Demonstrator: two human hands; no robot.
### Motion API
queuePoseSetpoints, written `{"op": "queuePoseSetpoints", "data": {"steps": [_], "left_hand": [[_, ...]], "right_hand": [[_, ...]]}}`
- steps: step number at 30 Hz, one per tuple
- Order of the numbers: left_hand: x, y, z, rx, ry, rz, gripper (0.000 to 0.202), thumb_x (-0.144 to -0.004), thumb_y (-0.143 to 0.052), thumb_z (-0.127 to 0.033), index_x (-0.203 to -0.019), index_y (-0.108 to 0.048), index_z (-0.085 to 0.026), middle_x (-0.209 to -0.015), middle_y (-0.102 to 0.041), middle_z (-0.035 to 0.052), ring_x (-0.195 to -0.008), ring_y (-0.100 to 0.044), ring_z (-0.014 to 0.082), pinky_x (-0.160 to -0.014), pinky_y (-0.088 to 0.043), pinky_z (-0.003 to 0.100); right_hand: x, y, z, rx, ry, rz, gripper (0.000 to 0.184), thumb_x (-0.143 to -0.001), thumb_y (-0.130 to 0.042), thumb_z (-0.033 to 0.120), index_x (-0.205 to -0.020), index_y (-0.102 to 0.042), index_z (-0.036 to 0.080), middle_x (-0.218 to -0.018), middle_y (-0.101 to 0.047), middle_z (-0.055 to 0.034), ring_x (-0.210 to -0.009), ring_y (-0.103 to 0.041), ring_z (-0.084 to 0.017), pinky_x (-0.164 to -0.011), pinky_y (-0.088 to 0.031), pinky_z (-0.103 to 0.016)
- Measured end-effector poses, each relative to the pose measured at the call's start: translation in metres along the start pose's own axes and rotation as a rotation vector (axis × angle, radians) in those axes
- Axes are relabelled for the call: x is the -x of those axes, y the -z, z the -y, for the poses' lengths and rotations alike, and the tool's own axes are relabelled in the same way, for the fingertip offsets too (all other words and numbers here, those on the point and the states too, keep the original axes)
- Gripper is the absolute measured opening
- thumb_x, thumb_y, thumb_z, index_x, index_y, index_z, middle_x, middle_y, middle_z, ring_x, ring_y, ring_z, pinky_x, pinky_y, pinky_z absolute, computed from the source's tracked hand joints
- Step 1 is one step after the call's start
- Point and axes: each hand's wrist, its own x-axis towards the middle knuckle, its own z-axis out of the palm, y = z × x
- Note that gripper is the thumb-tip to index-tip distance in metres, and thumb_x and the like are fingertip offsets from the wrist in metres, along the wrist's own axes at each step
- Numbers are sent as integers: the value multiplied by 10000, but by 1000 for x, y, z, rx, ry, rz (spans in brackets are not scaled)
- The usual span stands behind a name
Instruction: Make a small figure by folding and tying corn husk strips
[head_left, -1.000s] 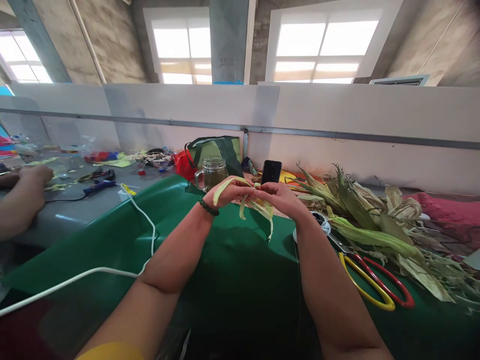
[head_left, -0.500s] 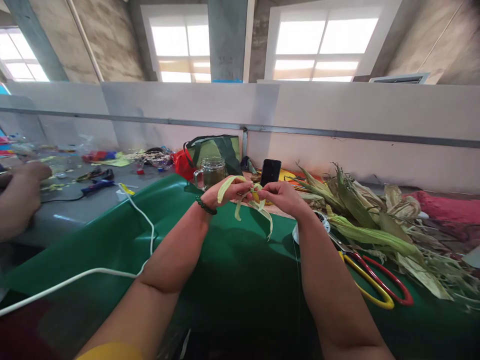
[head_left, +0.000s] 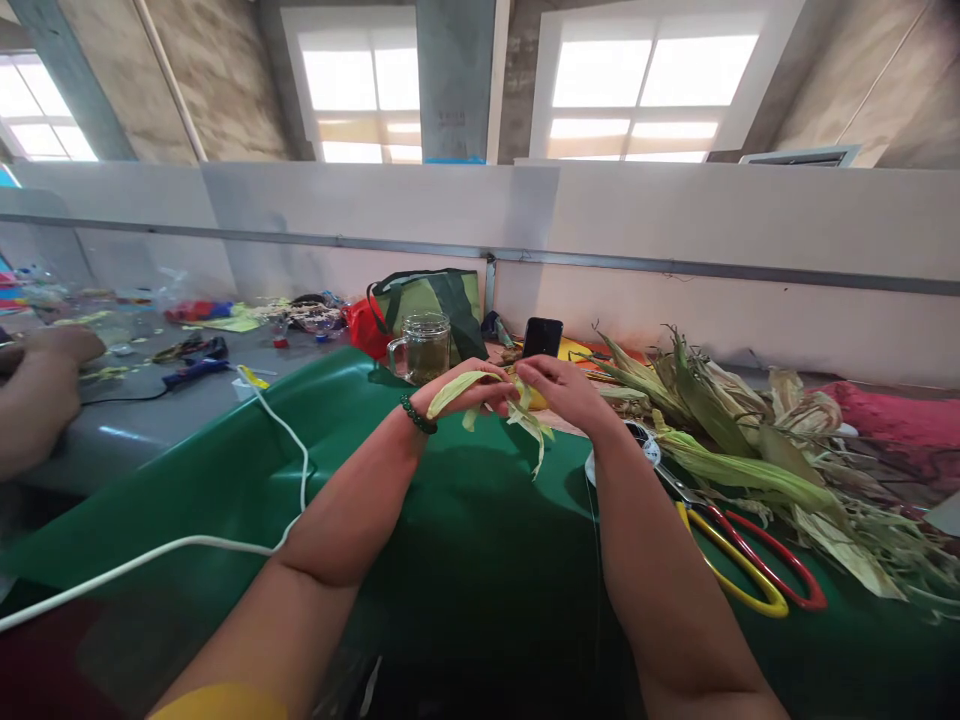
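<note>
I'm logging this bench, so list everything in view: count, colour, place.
Strips: several, pale green, centre.
Husks: many, green and tan, right.
Scissors: one, red and yellow handles, right.
Phone: one, black, behind strips.
Mug: one, clear, left of phone.
Bag: one, green, behind mug.
Cable: one, white, left.
Sheet: one, green, under cable.
Table: one, grey, left.
Bundle: one, pink, far right.
Clutter: uncountable, mixed colours, far left.
Windows: three, white, top.
Partition: one, white, below windows.
Co-worker's hand: one clearly visible, far left.
Bracelet: one, dark green, left wrist.
Sleeve: one, yellow, bottom left.
Left hand: one, bare, centre.
Right hand: one, bare, centre.
</note>
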Motion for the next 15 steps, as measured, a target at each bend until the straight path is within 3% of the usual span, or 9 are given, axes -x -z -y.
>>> {"op": "queuePoseSetpoints", "data": {"steps": [4, 11, 15], "left_hand": [[0, -2, -2, 64, 63, 2, 464, -711, -726, -555, -837, -656, -114, -755, -740, 100, -741, -718, 207, -594, -521, 223], [-3, -1, -1, 178, 44, -102, 433, -758, -703, -511, -857, -681, -91, -773, -743, 100, -736, -713, 194, -603, -526, 224], [-5, -1, 0, 186, 12, -178, 392, -673, -811, -378, -902, -711, -76, -721, -722, 65, -663, -681, 153, -608, -526, 215]], "right_hand": [[1, -2, -3, 53, -48, 102, 385, -795, -579, 521, -671, -655, 164, -585, -569, 4, -579, -480, -135, -533, -337, -258], [2, 3, -5, 13, -58, 73, 311, -794, -555, 464, -692, -614, 177, -601, -564, 4, -588, -499, -139, -532, -352, -256], [2, 2, -3, -33, -86, 75, 316, -759, -591, 486, -713, -641, 178, -591, -561, 9, -560, -472, -130, -522, -345, -257]]}}
